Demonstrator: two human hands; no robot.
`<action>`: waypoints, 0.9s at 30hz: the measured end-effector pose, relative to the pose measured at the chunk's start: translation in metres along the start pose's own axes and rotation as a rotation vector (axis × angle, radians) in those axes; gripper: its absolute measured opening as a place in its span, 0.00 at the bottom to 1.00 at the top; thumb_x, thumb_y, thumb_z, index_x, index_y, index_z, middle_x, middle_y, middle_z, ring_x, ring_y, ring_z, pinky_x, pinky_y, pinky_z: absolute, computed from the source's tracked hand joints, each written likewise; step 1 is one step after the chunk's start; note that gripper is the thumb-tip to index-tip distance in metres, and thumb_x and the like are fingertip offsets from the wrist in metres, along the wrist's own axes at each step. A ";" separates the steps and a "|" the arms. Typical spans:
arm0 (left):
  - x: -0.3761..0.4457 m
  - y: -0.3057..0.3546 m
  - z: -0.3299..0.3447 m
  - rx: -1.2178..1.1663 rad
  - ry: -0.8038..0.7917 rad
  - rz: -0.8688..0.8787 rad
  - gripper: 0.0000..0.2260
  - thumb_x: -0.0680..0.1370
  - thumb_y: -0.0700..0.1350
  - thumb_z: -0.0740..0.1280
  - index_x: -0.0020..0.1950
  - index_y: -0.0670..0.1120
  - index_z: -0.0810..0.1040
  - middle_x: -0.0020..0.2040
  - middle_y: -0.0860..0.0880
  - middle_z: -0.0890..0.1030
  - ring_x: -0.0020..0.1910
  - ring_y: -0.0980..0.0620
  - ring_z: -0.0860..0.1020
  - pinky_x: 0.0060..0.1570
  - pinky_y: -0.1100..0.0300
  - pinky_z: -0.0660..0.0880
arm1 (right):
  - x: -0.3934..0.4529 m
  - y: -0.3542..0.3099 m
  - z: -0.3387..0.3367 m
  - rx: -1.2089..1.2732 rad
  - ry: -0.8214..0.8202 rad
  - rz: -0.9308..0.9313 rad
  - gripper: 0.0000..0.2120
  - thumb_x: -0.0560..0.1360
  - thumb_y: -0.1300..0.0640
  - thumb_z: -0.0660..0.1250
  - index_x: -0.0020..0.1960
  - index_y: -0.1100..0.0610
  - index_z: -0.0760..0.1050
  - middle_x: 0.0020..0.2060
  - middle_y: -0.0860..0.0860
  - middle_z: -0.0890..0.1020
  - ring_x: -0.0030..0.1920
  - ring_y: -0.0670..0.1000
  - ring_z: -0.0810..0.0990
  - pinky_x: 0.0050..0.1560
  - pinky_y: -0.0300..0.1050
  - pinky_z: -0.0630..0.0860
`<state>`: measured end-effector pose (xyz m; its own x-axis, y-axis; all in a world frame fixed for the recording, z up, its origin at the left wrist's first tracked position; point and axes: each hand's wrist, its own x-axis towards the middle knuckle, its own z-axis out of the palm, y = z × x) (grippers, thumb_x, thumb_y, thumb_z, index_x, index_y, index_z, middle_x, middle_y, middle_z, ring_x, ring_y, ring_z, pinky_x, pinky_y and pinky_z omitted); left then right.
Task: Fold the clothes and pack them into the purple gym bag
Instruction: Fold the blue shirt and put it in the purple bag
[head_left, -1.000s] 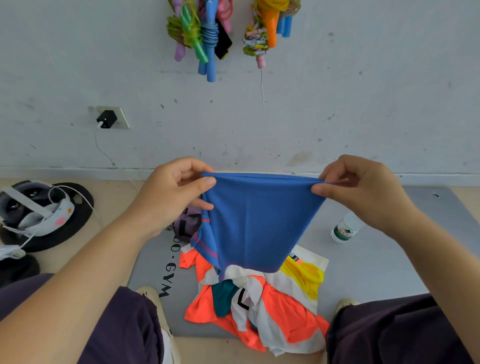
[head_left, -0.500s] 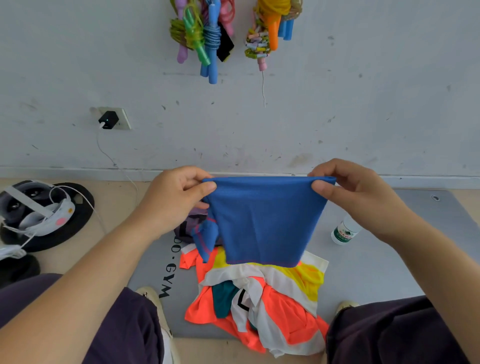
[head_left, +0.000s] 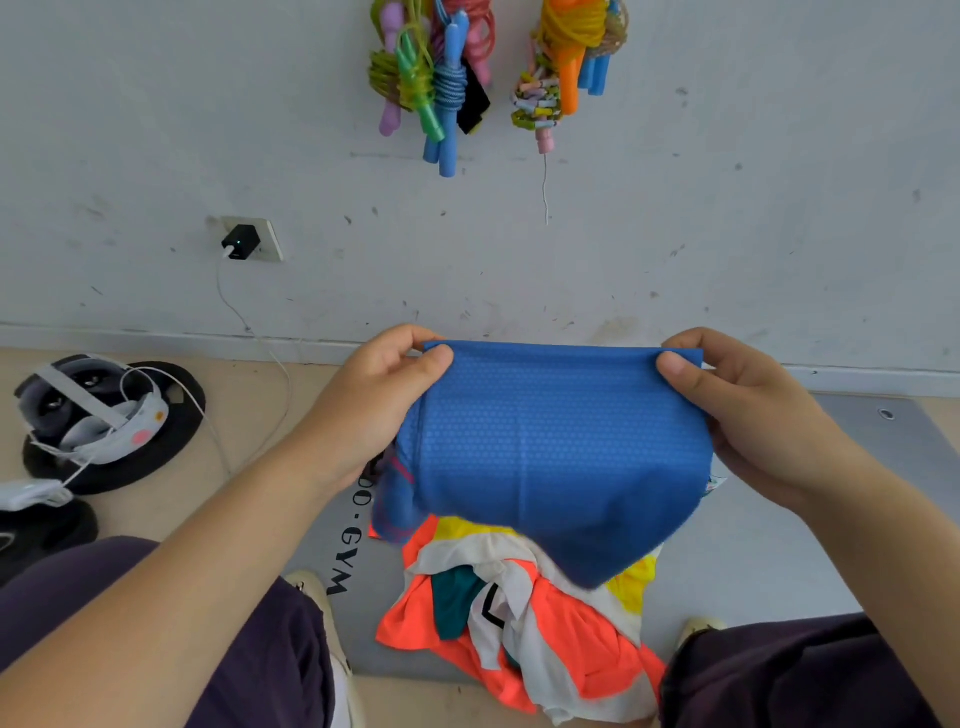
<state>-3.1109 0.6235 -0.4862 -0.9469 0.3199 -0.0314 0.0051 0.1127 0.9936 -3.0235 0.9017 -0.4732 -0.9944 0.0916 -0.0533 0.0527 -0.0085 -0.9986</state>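
grey, scuffed wall (head_left: 156, 130) fills the far half of what i see, with bundles of skipping ropes (head_left: 441, 78) hanging high on it and a charger (head_left: 240, 241) plugged in on the left. below it lies the grey gym mat (head_left: 810, 545) on the pale floor, between my knees.

on the mat near me sits the heap of unfolded clothes (head_left: 524, 618), orange, white, yellow and teal. over it i hold the blue garment (head_left: 550, 457) up in the air, its top edge stretched level. my left hand (head_left: 379, 405) pinches the left corner between thumb and curled fingers; my right hand (head_left: 753, 410) pinches the right corner the same way. both grips are narrow, on cloth only.

the purple gym bag i cannot make out for sure; a dark bit shows behind the blue cloth at its left edge, mostly hidden.

the risks, as i judge them: this mesh looks slippery, so a light pinch may let a corner slide out and drop. the lower hem hangs uneven, longer on the right, so a fold made now could come out crooked. laying it down on the heap could tangle it with the loose pieces.
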 end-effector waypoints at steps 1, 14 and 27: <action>-0.001 0.001 -0.002 -0.018 0.016 0.010 0.05 0.79 0.45 0.67 0.46 0.45 0.81 0.40 0.44 0.83 0.41 0.52 0.79 0.43 0.61 0.75 | -0.002 -0.002 -0.001 0.023 -0.014 -0.001 0.09 0.70 0.48 0.69 0.43 0.54 0.78 0.33 0.51 0.80 0.31 0.46 0.77 0.29 0.35 0.73; 0.071 -0.059 0.022 0.106 0.038 -0.232 0.09 0.76 0.45 0.72 0.54 0.44 0.80 0.28 0.51 0.78 0.23 0.56 0.73 0.25 0.64 0.68 | 0.047 0.063 -0.024 -0.242 0.306 0.164 0.04 0.75 0.53 0.71 0.42 0.52 0.81 0.39 0.48 0.81 0.42 0.47 0.77 0.45 0.42 0.74; -0.016 -0.290 0.104 -0.235 0.197 -0.860 0.06 0.77 0.34 0.69 0.54 0.37 0.77 0.47 0.36 0.81 0.32 0.48 0.82 0.33 0.62 0.80 | -0.023 0.306 -0.004 0.053 0.476 0.778 0.13 0.75 0.53 0.72 0.51 0.62 0.78 0.44 0.57 0.83 0.40 0.58 0.84 0.41 0.47 0.81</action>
<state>-3.0638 0.6838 -0.7855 -0.6315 0.0454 -0.7740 -0.7732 0.0364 0.6331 -2.9845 0.9011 -0.7774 -0.5367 0.4416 -0.7190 0.6765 -0.2841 -0.6795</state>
